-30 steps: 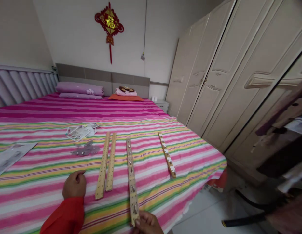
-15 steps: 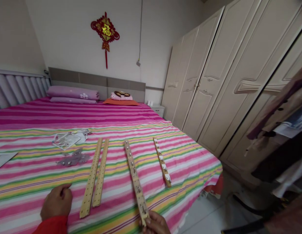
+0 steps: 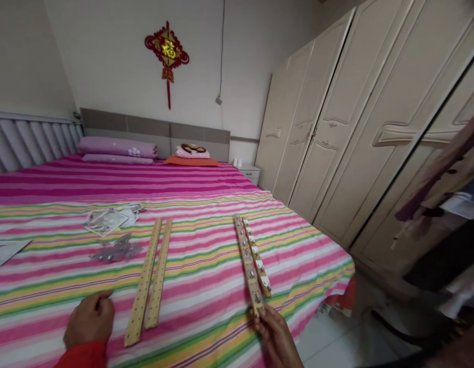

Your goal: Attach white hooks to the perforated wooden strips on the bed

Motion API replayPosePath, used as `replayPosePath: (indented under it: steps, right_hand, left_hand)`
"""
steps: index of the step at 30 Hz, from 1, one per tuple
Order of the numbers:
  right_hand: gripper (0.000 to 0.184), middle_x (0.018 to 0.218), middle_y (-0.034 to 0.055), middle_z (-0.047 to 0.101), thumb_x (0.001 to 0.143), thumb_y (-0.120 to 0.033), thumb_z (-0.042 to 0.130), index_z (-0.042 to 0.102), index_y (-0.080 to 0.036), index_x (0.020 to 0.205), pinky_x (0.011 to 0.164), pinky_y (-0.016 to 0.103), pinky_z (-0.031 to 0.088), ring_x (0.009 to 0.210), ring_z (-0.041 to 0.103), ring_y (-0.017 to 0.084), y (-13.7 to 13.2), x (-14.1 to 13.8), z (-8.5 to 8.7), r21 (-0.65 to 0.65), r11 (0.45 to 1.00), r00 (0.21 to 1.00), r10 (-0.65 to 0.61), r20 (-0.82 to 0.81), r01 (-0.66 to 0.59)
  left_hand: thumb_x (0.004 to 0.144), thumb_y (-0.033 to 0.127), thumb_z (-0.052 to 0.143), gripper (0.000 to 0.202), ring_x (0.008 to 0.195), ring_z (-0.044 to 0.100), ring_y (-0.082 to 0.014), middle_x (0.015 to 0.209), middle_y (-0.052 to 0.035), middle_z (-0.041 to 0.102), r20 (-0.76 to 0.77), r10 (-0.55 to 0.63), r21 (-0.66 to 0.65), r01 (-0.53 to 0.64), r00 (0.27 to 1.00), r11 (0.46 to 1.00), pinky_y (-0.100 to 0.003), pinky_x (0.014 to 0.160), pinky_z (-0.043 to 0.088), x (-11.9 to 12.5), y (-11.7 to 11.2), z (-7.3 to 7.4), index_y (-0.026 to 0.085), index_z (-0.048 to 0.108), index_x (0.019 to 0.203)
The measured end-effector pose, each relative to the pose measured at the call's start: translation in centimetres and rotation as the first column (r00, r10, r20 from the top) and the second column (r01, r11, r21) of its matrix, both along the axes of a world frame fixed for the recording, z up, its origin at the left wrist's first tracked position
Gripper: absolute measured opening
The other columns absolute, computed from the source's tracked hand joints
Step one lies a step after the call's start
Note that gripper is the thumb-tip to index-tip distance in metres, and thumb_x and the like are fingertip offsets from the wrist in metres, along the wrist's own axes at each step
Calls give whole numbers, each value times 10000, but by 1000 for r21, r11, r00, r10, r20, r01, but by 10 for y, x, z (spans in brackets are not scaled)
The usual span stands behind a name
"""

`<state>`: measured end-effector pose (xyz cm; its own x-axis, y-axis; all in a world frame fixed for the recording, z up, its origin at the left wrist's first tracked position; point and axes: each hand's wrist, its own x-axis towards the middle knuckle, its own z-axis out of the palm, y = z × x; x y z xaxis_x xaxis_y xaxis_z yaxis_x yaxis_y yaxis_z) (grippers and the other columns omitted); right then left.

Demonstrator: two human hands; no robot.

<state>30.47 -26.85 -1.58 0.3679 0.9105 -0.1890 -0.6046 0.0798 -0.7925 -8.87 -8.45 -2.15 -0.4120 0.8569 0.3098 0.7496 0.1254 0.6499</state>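
Observation:
My right hand (image 3: 274,329) pinches the near end of a wooden strip with metal hooks (image 3: 245,255). Just to the right of that strip, close alongside, lies a second wooden strip with white-backed hooks (image 3: 260,265). My left hand (image 3: 89,318), in a red sleeve, rests on the striped sheet with its fingers curled in; nothing shows in it. To its right lie two bare wooden strips with rows of small holes, a longer strip (image 3: 144,286) and a shorter strip (image 3: 159,278).
The bed's striped sheet (image 3: 198,286) bears a clear bag of metal parts (image 3: 116,249), more plastic packaging (image 3: 110,221) and a white sheet (image 3: 7,253) at left. Pillows (image 3: 118,148) lie by the headboard. A wardrobe (image 3: 336,133) and hanging clothes (image 3: 447,220) stand right.
My right hand has moved the wooden strip with metal hooks rightward and slightly away, up beside the strip with white-backed hooks. My left hand has stayed in place.

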Motion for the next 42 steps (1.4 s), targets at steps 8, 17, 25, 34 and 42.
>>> replayPosePath:
  steps: [8, 17, 25, 34, 42]
  right_hand:
    - [284, 852, 91, 737, 607, -257, 841, 739, -132, 841, 650, 252, 542, 663, 634, 145, -4, 2, -24, -13, 1000, 992, -20, -121, 18]
    - [300, 679, 41, 693, 627, -339, 825, 695, -151, 821, 408, 180, 373, 426, 555, 84, 3, -71, -37, -59, 863, 863, 504, 27, -502]
    - [230, 631, -33, 543, 719, -369, 695, 619, -164, 792, 491, 207, 372, 537, 479, 98, 88, -155, 21, 21, 922, 710, 282, 645, -385]
    - [82, 751, 37, 610, 758, -196, 570, 623, -176, 818, 640, 283, 416, 736, 553, 197, 134, -208, 33, -16, 981, 268, 69, 961, -193]
    - [207, 839, 97, 613, 761, -134, 512, 584, -142, 955, 632, 305, 438, 735, 597, 222, 141, -219, 33, -109, 989, 96, 118, 988, -102]
  left_hand:
    - [712, 223, 445, 193, 803, 573, -233, 847, -76, 652, -43, -33, 167, 40, 999, 985, -342, 724, 447, 4, -5, -2, 192, 624, 778]
    - [762, 225, 403, 223, 803, 574, -228, 851, -84, 658, -93, -19, 208, 38, 995, 977, -327, 728, 436, 6, -7, -6, 191, 621, 795]
    - [740, 199, 423, 169, 764, 568, -207, 789, -54, 638, -79, -44, 276, 64, 996, 959, -317, 736, 431, 4, -4, -15, 208, 592, 751]
    - [731, 180, 453, 143, 764, 569, -205, 790, -50, 641, -93, -84, 269, 106, 992, 957, -313, 738, 429, -2, -3, -22, 212, 589, 760]
    - [735, 168, 451, 149, 762, 568, -203, 803, -52, 646, -107, -77, 277, 104, 991, 955, -310, 733, 430, 0, -3, -24, 211, 591, 761]
